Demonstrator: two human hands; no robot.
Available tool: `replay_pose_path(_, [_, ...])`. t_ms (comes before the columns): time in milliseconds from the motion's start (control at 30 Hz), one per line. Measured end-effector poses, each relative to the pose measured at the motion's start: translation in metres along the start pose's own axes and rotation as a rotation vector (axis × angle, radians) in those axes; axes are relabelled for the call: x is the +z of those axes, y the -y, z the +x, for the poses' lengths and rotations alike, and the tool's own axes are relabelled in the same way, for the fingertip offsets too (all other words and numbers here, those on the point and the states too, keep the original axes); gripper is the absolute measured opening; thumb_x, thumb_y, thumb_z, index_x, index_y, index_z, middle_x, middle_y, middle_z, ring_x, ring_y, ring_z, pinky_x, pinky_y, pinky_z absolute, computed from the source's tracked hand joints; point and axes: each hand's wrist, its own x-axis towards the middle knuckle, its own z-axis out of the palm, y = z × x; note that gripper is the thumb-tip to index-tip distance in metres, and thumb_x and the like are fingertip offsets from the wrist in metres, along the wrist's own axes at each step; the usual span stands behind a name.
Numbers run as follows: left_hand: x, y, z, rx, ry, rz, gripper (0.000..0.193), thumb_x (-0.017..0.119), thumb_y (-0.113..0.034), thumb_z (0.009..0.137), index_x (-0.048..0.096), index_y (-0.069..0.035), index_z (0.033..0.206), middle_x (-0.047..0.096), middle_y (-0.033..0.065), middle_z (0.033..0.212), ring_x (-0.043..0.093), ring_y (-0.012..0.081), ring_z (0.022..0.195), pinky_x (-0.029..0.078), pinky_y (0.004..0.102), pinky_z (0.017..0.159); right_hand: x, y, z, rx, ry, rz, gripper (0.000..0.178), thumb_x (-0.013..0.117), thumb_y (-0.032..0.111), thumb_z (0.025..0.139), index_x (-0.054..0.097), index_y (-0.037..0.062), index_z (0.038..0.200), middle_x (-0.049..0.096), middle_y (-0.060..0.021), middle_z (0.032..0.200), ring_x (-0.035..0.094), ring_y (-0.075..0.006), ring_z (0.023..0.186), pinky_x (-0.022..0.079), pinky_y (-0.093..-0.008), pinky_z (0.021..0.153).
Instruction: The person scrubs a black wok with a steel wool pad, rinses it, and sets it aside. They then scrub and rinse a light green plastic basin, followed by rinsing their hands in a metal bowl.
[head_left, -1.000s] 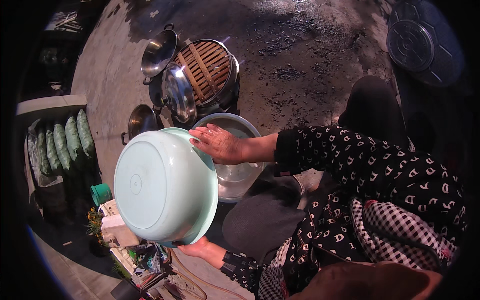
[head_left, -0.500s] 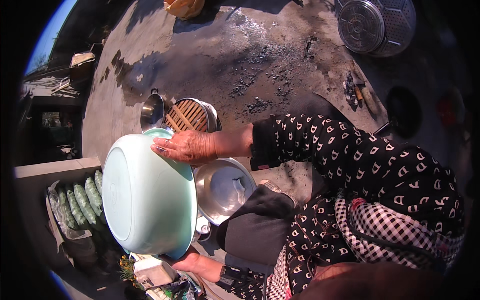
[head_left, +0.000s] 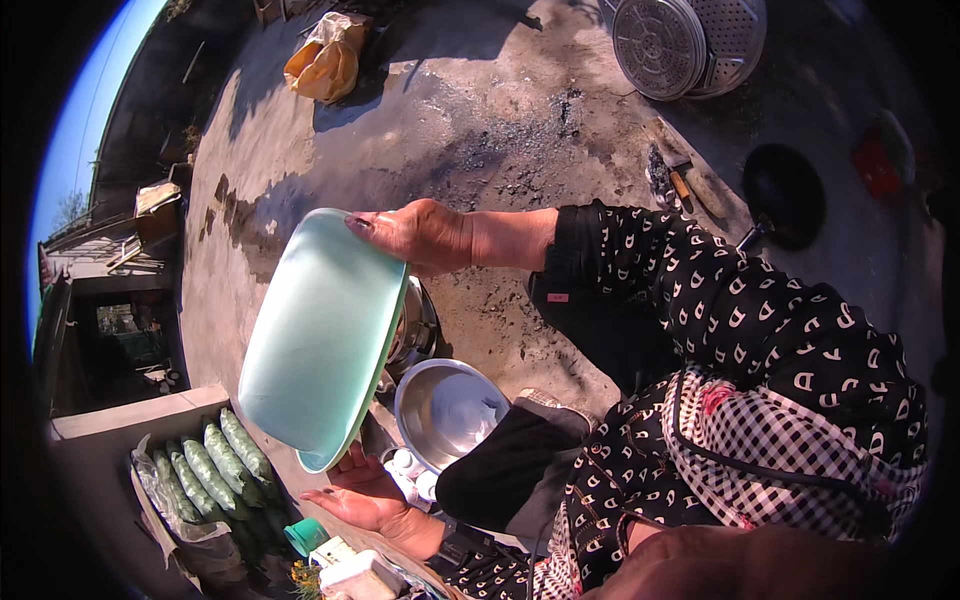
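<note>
Concrete: grey, rough ground [head_left: 480, 120] in hard sunlight, streaked with dark soot-like patches and long shadows; this is an open yard, not a room.
Sky: a strip of blue along the far left rim, above low sheds.
Basin: a pale green plastic basin [head_left: 315, 335] is held up on edge in mid-air, its underside facing left, over the pots below.
Right hand: the right hand [head_left: 420, 232] lies over the top rim of the basin, fingers curled down on it.
Left hand: the left hand [head_left: 365, 495] sits under the lower rim, palm up and fingers spread, the rim resting on it.
Steel bowl: a shiny metal bowl [head_left: 450, 410] stands on the ground just below the basin, right of its lower edge.
Pot: another metal pot [head_left: 415, 325] shows partly behind the basin.
Vegetables: long green vegetables [head_left: 215, 465] lie in clear plastic on a low ledge at lower left.
Bag: a yellow bag [head_left: 325, 65] sits far off at the top.
Steamer: a round perforated metal steamer [head_left: 685, 40] lies at upper right.
Pan: a dark pan [head_left: 785, 195] rests near the right edge, well apart from the basin.
</note>
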Motion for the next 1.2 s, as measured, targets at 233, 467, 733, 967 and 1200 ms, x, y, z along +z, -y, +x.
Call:
replay_pose_path(233, [-0.036,-0.010,0.004,-0.054,-0.161,-0.003,0.040,0.049,-0.044,0.105,0.063,-0.008,0.117,0.072,0.0109,0.098,0.072,0.0252,0.083,0.056,0.0313,0.062,-0.026,-0.040,0.002,0.149,0.077,-0.124,0.077,0.073,0.016,0.080,0.040,-0.0035,0.146,0.056,-0.0238,0.137,0.068,-0.0328,0.109,0.060,-0.0346,0.087])
replay_pose_path(467, [-0.065,0.001,-0.001,0.074,-0.330,0.111,0.028,0.057,-0.025,0.103,0.060,-0.003,0.120,0.071,0.0156,0.103,0.073,0.0241,0.084,0.059,0.0277,0.061,-0.012,-0.046,0.008,0.247,-0.025,0.043,0.057,0.068,0.010,0.089,0.050,0.0056,0.143,0.069,-0.0177,0.118,0.074,-0.0249,0.089,0.060,-0.0326,0.077])
replay_pose_path(733, [-0.084,0.039,-0.008,-0.050,-0.231,0.453,0.054,0.070,-0.028,0.095,0.048,-0.001,0.137,0.067,0.0113,0.118,0.068,0.0191,0.103,0.056,0.0276,0.075,0.038,0.009,0.042,0.306,-0.003,0.281,0.051,0.062,0.012,0.091,0.054,0.0132,0.142,0.069,-0.0147,0.122,0.071,-0.0304,0.105,0.057,-0.0373,0.090])
replay_pose_path(967, [-0.120,0.045,-0.020,0.079,-0.402,0.473,0.121,0.082,-0.054,0.078,0.011,0.007,0.154,0.034,0.0270,0.154,0.048,0.0296,0.131,0.045,0.0353,0.096,0.070,0.119,0.085,0.258,0.266,0.736,0.027,0.065,0.013,0.094,0.062,-0.0035,0.115,0.068,-0.0108,0.096,0.064,-0.0145,0.083,0.055,-0.0315,0.073])
replay_pose_path(1200, [-0.189,-0.003,-0.106,0.462,-0.620,0.247,0.082,0.070,-0.048,0.092,0.033,-0.004,0.150,0.052,0.0173,0.139,0.058,0.0288,0.123,0.050,0.0415,0.099,0.073,0.239,0.108,0.164,0.574,1.176,0.031,0.063,0.022,0.094,0.064,-0.0027,0.112,0.068,-0.0108,0.093,0.065,-0.0177,0.085,0.055,-0.0341,0.074])
